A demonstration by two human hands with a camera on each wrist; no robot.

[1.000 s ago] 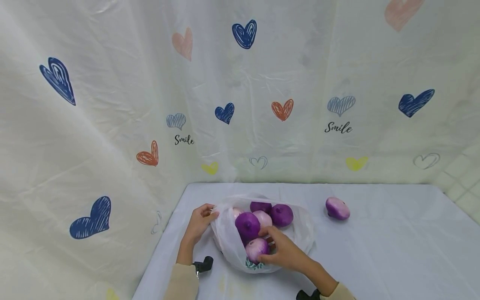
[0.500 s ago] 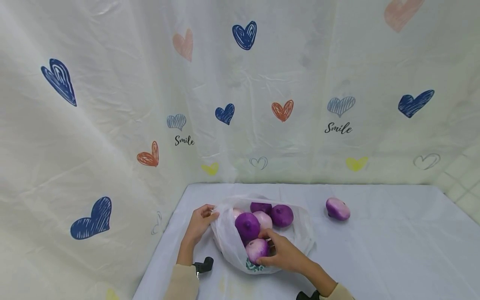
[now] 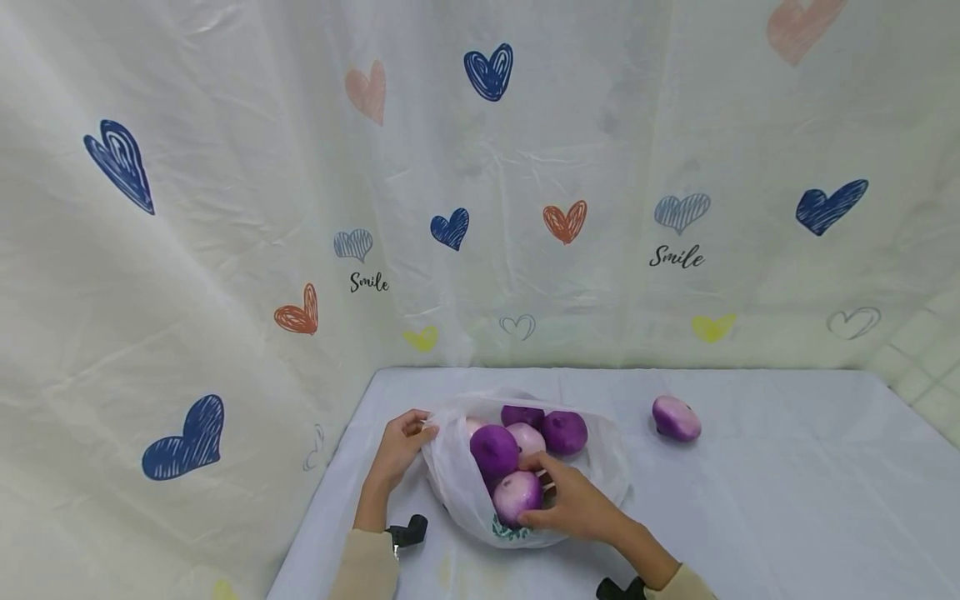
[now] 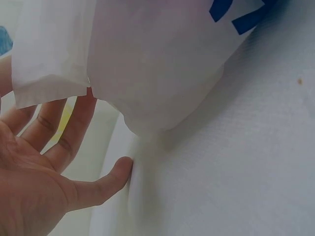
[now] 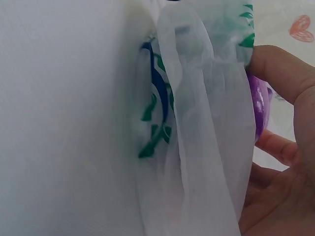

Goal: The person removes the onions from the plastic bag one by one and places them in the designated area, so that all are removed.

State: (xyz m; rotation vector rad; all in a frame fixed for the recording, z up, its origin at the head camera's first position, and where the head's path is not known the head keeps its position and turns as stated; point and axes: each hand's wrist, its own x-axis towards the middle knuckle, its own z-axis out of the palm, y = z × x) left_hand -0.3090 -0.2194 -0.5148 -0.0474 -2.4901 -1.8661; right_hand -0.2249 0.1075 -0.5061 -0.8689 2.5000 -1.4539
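Between the half-curled fingers of our right hand [image 3: 576, 502], the front onion [image 3: 517, 497] nudges up, seemingly gripped; our left hand [image 3: 397, 450] holds the bag [image 3: 456, 473].

A: Where does the head view look from?
B: The person's head, facing forward and down, far enough back to take in the desk [image 3: 787, 500], the heart-printed sheet [image 3: 615, 142] behind it, and both the left hand [image 3: 399, 447] and the right hand [image 3: 573, 502].
A: And the wrist views?
B: Very close: each faces its own hand and part of the white bag [image 4: 152, 64].
A: Shared ground?
B: All three show the bag; head and right wrist also share a purple onion [image 5: 260, 105] and hearts on the sheet.
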